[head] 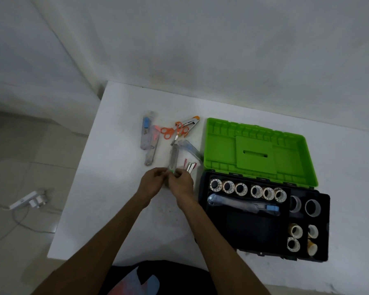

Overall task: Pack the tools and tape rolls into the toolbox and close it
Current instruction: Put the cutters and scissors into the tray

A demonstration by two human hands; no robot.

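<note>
Head view: left hand (152, 181) and right hand (180, 182) meet at table (115, 167) centre, fingers of both curled, pinching near end of clear-cased cutter (173, 159). Cutter's long axis runs away from person, far end toward scissors (175, 132). Toolbox (264, 220) lies right of hands, green lid (258, 150) open, upright; right hand nearer. Judgement: move goes rightward into tray.

Cutter: slim, translucent, green tip at grip. Tray holds row of tape rolls (247, 190), another cutter (243, 204) crosswise. More cutters (148, 137) remain loose on left.
</note>
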